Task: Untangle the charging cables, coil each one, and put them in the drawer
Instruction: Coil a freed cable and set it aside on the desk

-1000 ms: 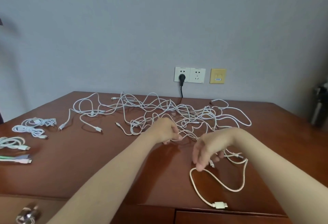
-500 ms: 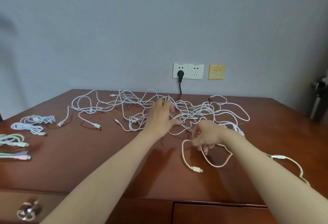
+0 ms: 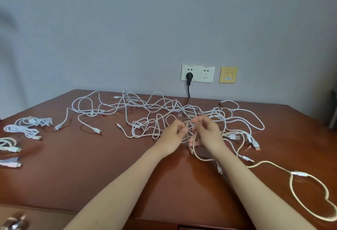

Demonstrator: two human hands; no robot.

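On the desk (image 3: 91, 166), left hand (image 3: 172, 136) and right hand (image 3: 207, 133) fingers (image 3: 197, 120) pinch cables (image 3: 176, 103), contact obscured.

The table (image 3: 91, 166) holds one cable tangle (image 3: 164, 107) and four coiled cables (image 3: 21, 131) at its left edge; behind it, two white sockets (image 3: 206, 74), one yellow plate (image 3: 228, 75), one black plug (image 3: 189, 75).

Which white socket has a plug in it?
The left socket, farthest from the yellow plate: a black plug sits in it; the right socket holds none.
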